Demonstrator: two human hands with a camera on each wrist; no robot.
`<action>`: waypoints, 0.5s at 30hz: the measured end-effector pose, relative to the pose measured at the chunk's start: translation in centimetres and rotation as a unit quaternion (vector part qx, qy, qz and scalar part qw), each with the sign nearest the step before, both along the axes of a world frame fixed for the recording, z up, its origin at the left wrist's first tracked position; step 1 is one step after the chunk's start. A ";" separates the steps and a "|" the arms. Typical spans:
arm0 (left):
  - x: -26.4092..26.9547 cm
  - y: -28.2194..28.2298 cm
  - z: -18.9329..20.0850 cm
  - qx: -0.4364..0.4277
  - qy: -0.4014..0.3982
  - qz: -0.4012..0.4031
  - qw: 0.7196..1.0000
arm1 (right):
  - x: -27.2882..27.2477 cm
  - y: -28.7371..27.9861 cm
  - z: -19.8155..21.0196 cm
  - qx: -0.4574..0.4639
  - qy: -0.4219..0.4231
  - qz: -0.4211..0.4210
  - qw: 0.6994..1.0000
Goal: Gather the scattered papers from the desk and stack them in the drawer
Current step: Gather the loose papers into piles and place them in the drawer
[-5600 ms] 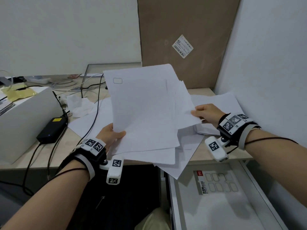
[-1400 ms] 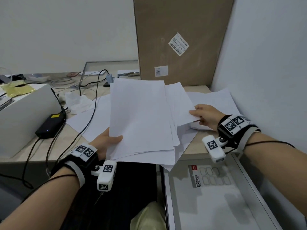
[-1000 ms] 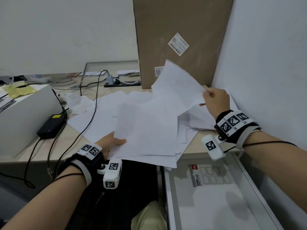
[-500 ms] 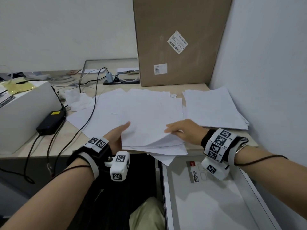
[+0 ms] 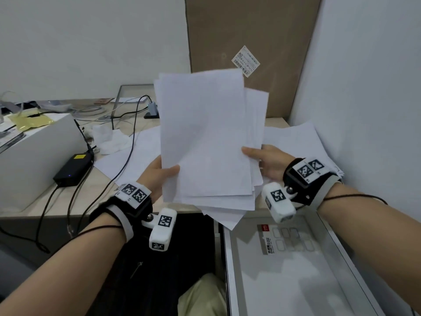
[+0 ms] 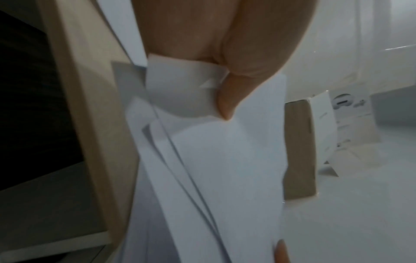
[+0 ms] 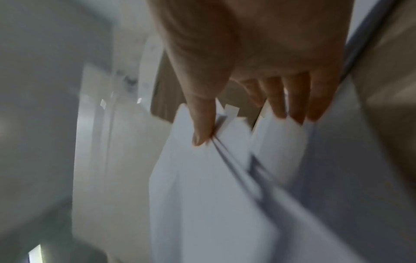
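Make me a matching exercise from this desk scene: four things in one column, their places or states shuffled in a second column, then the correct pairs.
Things:
1. sheaf of papers
2. drawer
3. black power adapter
4. cardboard box

Places or states:
A. leaning upright against the back wall
B. held up over the desk by the left hand and right hand
C. pulled open below the desk edge
D. lying on the desk beside a white box

Pairs: 1-B, 2-C, 3-D, 4-A

I see a loose sheaf of white papers [image 5: 205, 142] raised nearly upright above the desk [image 5: 68, 201] edge, its sheets fanned unevenly. More white sheets [image 5: 303, 142] lie flat on the desk behind. The white drawer [image 5: 296, 270] below stands pulled open.
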State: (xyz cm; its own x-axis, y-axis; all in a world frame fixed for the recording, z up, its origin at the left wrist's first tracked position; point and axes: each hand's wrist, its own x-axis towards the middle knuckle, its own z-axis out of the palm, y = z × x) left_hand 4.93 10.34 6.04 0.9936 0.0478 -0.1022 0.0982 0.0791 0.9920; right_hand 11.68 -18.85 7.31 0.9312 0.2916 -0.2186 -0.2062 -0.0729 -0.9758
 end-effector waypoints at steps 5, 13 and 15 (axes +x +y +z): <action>2.5 -0.4 3.9 0.012 -0.062 0.030 0.998 | 0.2 2.3 5.1 0.093 -0.173 -0.082 0.977; 4.1 -0.7 6.0 0.038 -0.123 0.051 0.990 | -0.4 4.6 3.6 0.052 -0.190 -0.070 0.978; 4.0 -0.6 6.2 0.030 -0.133 0.042 0.990 | -0.2 4.7 3.5 0.063 -0.194 -0.090 0.975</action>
State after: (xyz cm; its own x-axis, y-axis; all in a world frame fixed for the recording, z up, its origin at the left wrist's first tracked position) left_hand 8.95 9.75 12.28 0.9773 0.1285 0.1683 -0.1719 0.0166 0.9850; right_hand 11.47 -14.12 10.84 0.9755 0.1169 0.1866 0.1811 0.0560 -0.9819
